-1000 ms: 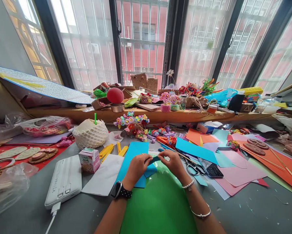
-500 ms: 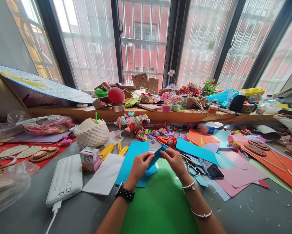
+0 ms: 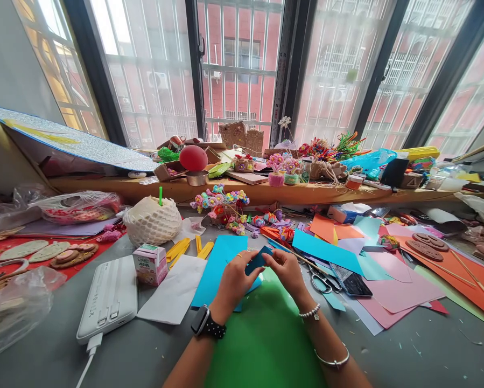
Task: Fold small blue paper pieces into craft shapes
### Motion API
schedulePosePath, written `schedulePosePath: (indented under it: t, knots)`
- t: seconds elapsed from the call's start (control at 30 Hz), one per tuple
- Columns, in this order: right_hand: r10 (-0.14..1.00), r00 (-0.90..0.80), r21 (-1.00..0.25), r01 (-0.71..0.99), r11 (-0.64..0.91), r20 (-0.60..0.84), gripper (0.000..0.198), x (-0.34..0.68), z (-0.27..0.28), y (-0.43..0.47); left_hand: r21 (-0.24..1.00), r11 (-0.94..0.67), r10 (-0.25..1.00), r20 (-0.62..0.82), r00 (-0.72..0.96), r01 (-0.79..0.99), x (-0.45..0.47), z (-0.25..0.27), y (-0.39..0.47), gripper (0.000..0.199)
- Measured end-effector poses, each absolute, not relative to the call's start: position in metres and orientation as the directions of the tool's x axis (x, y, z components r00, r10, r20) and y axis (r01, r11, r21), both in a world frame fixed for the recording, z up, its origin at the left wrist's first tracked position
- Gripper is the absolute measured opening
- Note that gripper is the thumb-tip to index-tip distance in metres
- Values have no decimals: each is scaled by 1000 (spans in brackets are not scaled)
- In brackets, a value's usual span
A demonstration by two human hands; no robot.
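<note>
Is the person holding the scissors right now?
No, the left hand and right hand hold a small blue paper, and the scissors lie off to the right.

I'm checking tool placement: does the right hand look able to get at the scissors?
Probably yes: the scissors lie beside the right hand, handles uncovered, though that hand holds a small blue paper.

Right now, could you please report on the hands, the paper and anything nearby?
Left hand and right hand pinching small blue piece. Larger blue sheet beside left hand. Scissors to the right, apart from right hand.
</note>
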State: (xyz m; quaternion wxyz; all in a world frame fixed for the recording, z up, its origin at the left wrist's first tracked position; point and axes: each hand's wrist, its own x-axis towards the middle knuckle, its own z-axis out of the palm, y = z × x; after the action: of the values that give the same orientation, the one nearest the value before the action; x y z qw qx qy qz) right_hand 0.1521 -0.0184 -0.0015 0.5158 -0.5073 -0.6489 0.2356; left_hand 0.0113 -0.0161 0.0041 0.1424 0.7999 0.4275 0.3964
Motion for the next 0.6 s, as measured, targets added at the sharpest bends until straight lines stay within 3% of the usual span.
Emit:
schedulePosePath:
  t: [0.17,0.4,0.6]
  knots:
    - [893,43,-836,374,401,447,32,151,1,-20,659,-553,833,458,312,510,13,3,-16,32]
    - [900,37,-875,256,411,434,29,155,3,-20,906,-376,897,303,323,193,15,2,-15,38]
    - [879,98,-867,247,434,468,26,156,3,-22,982,-189,912,184,366,-23,18,5,-15,40]
